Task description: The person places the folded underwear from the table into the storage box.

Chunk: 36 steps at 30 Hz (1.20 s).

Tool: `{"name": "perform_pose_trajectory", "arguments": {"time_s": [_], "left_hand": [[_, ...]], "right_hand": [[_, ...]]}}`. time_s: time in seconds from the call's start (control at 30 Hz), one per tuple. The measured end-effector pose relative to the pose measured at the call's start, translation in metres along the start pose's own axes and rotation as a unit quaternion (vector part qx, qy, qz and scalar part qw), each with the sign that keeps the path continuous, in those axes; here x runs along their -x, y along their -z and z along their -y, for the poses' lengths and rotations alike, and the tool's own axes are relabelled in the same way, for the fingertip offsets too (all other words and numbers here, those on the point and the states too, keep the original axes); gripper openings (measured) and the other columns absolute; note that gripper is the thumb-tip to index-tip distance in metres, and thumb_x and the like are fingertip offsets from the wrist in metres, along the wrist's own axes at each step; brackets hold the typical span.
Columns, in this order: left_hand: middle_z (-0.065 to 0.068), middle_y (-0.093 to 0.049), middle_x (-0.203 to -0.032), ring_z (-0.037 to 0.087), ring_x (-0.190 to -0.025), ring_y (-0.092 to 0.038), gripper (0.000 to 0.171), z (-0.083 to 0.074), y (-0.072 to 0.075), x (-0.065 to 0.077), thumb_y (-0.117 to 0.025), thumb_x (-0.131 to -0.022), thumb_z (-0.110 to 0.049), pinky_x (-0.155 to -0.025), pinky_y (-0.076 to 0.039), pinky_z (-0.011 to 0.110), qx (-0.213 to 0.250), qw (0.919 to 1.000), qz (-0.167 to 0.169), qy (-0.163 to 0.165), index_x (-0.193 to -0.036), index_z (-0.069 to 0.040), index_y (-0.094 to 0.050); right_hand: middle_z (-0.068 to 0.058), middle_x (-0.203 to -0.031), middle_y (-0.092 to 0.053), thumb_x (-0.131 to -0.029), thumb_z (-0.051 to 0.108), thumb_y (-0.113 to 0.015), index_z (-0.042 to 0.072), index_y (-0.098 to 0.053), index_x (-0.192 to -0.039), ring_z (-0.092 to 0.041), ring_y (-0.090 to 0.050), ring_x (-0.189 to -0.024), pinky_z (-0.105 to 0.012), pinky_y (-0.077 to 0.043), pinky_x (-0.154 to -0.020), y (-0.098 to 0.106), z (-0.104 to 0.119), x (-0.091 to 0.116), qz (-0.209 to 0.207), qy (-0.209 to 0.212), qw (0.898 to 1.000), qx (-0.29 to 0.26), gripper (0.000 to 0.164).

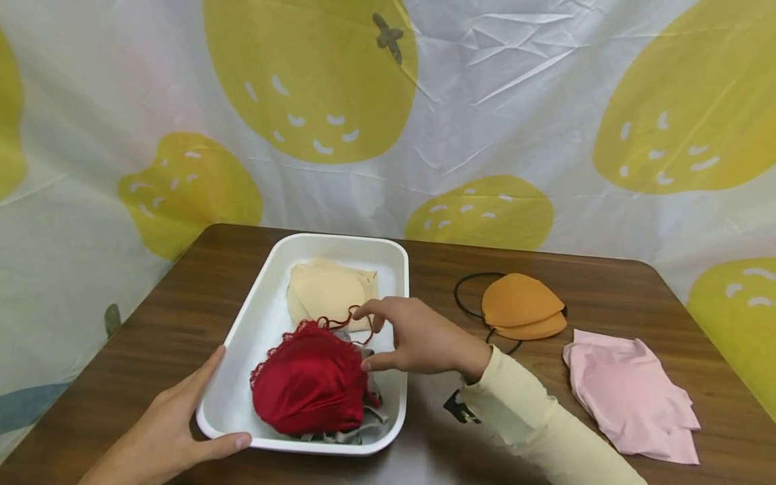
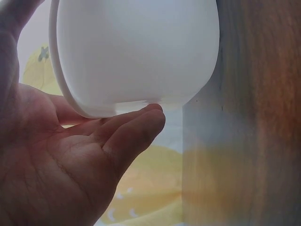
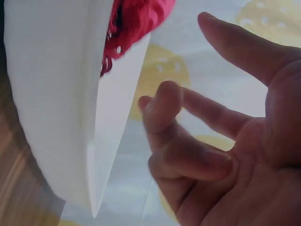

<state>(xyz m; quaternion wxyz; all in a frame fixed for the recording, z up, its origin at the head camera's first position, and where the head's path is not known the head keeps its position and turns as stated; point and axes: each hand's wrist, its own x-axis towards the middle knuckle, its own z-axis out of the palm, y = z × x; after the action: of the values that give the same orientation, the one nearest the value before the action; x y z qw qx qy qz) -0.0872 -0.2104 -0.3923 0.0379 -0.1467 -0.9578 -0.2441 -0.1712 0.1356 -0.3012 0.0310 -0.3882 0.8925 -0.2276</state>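
Observation:
A white tray (image 1: 245, 337) stands on the table. In it lies a folded red satin bra (image 1: 306, 387) with lace edging and thin red straps, over some grey fabric (image 1: 370, 419). My left hand (image 1: 164, 421) spans the tray's near left corner, thumb at the front rim; in the left wrist view its extended fingers touch the outer wall. Over the tray's right side hovers my right hand (image 1: 418, 337), thumb spread and fingers loosely bent, close to the red bra. Its fingertips overlap a strap in the head view. The right wrist view shows nothing in its grasp.
Folded beige fabric (image 1: 330, 289) lies at the tray's far end. Right of the tray are orange cup-shaped pieces (image 1: 521, 303) with black straps. Farther right lies pink fabric (image 1: 627, 391). A lemon-print curtain (image 1: 448, 135) hangs behind the brown table (image 1: 154, 323).

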Motion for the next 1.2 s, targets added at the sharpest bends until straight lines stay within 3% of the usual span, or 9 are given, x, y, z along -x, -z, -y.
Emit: {"name": "perform_pose_trajectory", "arguments": {"time_s": [0.1, 0.3, 0.43, 0.6, 0.8, 1.0, 1.2], "left_hand": [[0.025, -0.047, -0.152, 0.040, -0.122, -0.060, 0.125, 0.000, 0.000, 0.000, -0.088, -0.068, -0.051, -0.088, -0.057, 0.050, 0.004, 1.0000, -0.003, -0.003, -0.161, -0.005, -0.019], [0.023, -0.048, -0.151, 0.039, -0.122, -0.060, 0.125, 0.001, -0.002, 0.001, -0.089, -0.066, -0.051, -0.088, -0.057, 0.045, 0.001, 0.9998, -0.015, -0.009, -0.160, -0.006, -0.021], [0.022, -0.049, -0.151, 0.038, -0.122, -0.060, 0.124, 0.000, -0.002, 0.000, -0.089, -0.066, -0.051, -0.088, -0.057, 0.045, 0.004, 0.9999, -0.014, -0.007, -0.161, -0.008, -0.021], [0.021, -0.048, -0.152, 0.037, -0.122, -0.060, 0.124, -0.001, -0.002, 0.000, -0.089, -0.066, -0.051, -0.089, -0.056, 0.045, 0.004, 0.9998, -0.017, -0.007, -0.161, -0.008, -0.021], [0.021, -0.048, -0.152, 0.036, -0.121, -0.061, 0.125, -0.001, -0.001, 0.000, -0.089, -0.067, -0.052, -0.087, -0.057, 0.043, 0.009, 0.9999, -0.011, -0.004, -0.161, -0.009, -0.019], [0.022, -0.048, -0.152, 0.037, -0.122, -0.061, 0.125, -0.001, -0.001, 0.000, -0.089, -0.066, -0.053, -0.088, -0.057, 0.045, 0.005, 0.9999, -0.013, -0.004, -0.161, -0.008, -0.020], [0.021, -0.048, -0.152, 0.036, -0.121, -0.061, 0.124, 0.000, -0.001, 0.000, -0.089, -0.066, -0.052, -0.087, -0.058, 0.044, 0.008, 0.9998, -0.017, -0.008, -0.160, -0.008, -0.022]], "right_hand": [[-0.004, -0.097, -0.069, -0.080, 0.026, -0.084, 0.011, -0.062, -0.127, 0.000, -0.055, -0.060, -0.020, -0.049, -0.067, 0.008, -0.010, 0.005, -0.012, -0.002, 0.999, -0.049, 0.053], [-0.004, -0.097, -0.071, -0.084, 0.019, -0.080, 0.013, -0.066, -0.122, -0.009, -0.066, -0.085, -0.026, -0.056, -0.071, 0.020, -0.031, 0.019, -0.039, -0.015, 0.988, -0.146, 0.041], [-0.003, -0.096, -0.072, -0.087, 0.015, -0.078, 0.013, -0.068, -0.120, -0.011, -0.067, -0.088, -0.027, -0.057, -0.076, 0.033, -0.046, 0.032, -0.072, -0.042, 0.982, -0.168, 0.035], [-0.002, -0.095, -0.072, -0.094, 0.021, -0.072, 0.017, -0.069, -0.117, -0.014, -0.068, -0.089, -0.027, -0.053, -0.081, 0.053, -0.071, 0.047, -0.120, -0.101, 0.980, -0.125, 0.024], [-0.005, -0.103, -0.072, -0.099, 0.033, -0.064, 0.019, -0.067, -0.122, -0.022, -0.065, -0.104, -0.040, -0.050, -0.090, 0.071, -0.111, 0.062, -0.128, -0.191, 0.971, -0.067, 0.028], [-0.009, -0.108, -0.071, -0.100, 0.034, -0.062, 0.012, -0.066, -0.124, -0.027, -0.064, -0.110, -0.039, -0.050, -0.089, 0.075, -0.144, 0.079, -0.138, -0.231, 0.962, -0.044, 0.033], [-0.010, -0.107, -0.072, -0.100, 0.035, -0.062, 0.011, -0.066, -0.123, -0.026, -0.064, -0.106, -0.035, -0.050, -0.086, 0.074, -0.158, 0.089, -0.153, -0.251, 0.955, -0.035, 0.034]]}}
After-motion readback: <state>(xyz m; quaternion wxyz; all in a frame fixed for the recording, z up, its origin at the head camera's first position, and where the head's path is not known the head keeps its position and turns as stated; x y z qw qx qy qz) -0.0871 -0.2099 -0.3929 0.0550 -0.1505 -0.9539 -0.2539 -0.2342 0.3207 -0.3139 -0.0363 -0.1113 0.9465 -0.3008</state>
